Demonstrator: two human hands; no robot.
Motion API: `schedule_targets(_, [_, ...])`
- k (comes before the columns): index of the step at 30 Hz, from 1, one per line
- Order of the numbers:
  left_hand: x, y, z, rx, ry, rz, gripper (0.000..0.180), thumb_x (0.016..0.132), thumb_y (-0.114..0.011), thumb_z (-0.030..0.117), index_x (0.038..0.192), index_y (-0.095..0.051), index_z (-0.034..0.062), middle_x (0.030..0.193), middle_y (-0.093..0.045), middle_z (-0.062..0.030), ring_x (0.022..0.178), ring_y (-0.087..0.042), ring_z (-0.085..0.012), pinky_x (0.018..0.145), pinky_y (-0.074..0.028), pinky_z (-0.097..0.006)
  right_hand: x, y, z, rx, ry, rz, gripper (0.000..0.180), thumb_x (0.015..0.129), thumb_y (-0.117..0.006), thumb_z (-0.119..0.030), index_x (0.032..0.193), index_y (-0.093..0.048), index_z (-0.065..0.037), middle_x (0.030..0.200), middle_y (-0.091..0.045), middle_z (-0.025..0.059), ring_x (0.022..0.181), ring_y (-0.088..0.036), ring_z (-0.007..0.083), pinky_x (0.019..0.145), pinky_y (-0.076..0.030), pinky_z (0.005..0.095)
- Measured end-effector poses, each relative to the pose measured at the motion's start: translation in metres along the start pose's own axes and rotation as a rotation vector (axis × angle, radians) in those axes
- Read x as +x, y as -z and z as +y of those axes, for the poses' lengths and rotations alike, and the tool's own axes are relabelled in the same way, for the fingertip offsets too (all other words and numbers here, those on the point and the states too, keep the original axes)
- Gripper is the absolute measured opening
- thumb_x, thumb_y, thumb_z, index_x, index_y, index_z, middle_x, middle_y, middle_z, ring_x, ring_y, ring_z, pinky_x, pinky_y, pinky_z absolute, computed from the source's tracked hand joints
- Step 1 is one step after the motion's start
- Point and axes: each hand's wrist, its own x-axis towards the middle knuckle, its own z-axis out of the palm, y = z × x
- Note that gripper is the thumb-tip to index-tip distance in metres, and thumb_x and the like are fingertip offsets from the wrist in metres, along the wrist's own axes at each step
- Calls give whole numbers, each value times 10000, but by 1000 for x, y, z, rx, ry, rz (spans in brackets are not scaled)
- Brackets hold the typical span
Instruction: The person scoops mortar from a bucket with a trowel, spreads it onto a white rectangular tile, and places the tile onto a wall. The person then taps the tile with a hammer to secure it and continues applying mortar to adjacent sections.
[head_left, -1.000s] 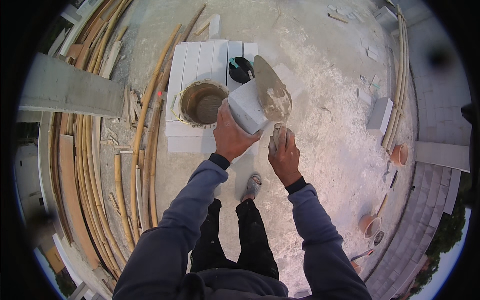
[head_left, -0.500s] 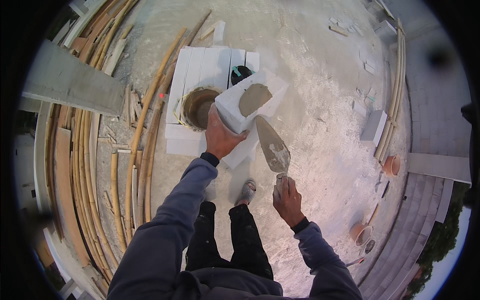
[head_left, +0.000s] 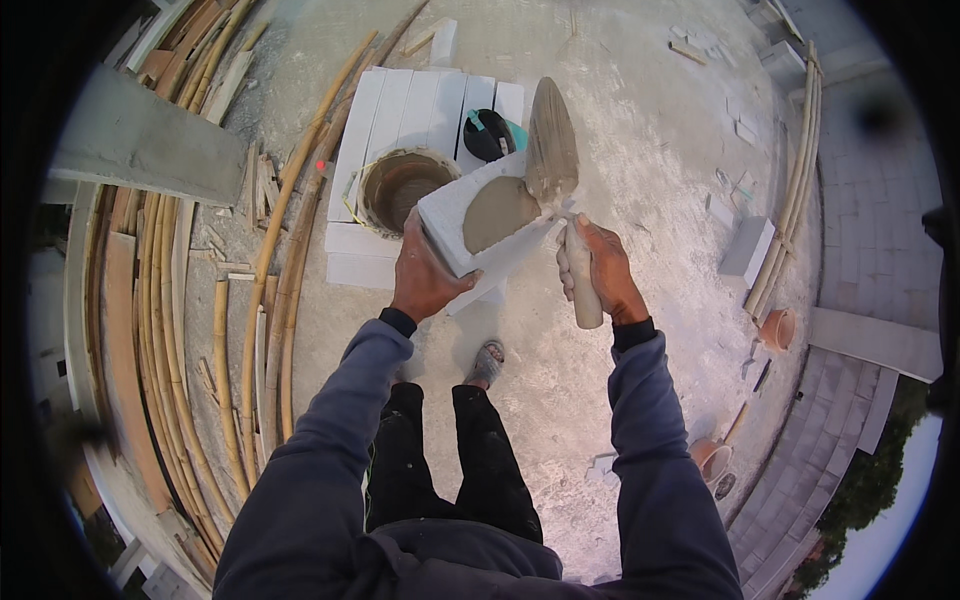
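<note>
The left hand grips a white block from below, holding it tilted. A patch of grey mortar lies on the block's upper face. The right hand holds a trowel by its handle; the blade touches the mortar's edge. Beyond the left hand, a mortar-stained bucket stands on stacked white blocks. Bamboo poles lie on the floor left of the left hand.

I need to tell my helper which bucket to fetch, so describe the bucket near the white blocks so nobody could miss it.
Find the row of white blocks lying side by side on the concrete floor, ahead of the person's feet. The bucket stands on their near edge, just past the left hand that holds up a single block. It is the only round, open container there, its inside caked with grey-brown mortar.
</note>
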Motion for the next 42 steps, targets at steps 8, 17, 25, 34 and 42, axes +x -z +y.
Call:
schedule_targets(8, [-8,-9,7,6,-20,-32,1221,587,-954,277,1507,-222,-50,1442,-420,-259,1359,-450,-412,1137,-397,-470,-41,20,18,-40,-82,74,463,1055,-489,-469,939,-595,-34,661,-576,64,494,-550,150,435,-480,299])
schedule_targets(17, [9,-4,9,-9,17,64,1213,584,-947,250,1497,-219,-80,1447,-413,-262,1369,-434,-404,1169,-362,-450,-149,45,73,-363,-482,80,396,1049,-520,-418,956,-603,-42,716,-578,40,550,-564,133,472,-479,305])
schedule_targets(25, [-29,-15,8,36,31,35,1174,603,-934,267,1487,-237,-66,1412,-422,-274,1323,-450,-453,1127,-397,-490,-208,0,-44,11,-488,149,325,1050,-502,-353,1035,-593,-42,753,-586,52,566,-575,146,481,-512,324])
schedule_targets(34, [-50,-31,32,-16,-9,75,1083,609,-914,229,1461,-290,-11,1375,-450,-239,1299,-474,-433,1051,-474,-491,-175,-74,-92,-76,-677,124,402,1073,-442,-402,986,-587,-38,705,-543,25,508,-545,138,434,-495,302])
schedule_targets(42, [-47,-25,30,44,17,9,1094,605,-928,233,1467,-297,-1,1393,-439,-236,1318,-461,-428,1084,-454,-479,-170,-79,-80,-435,-572,-83,423,1060,-514,-399,926,-587,-5,672,-562,70,535,-604,181,451,-510,339])
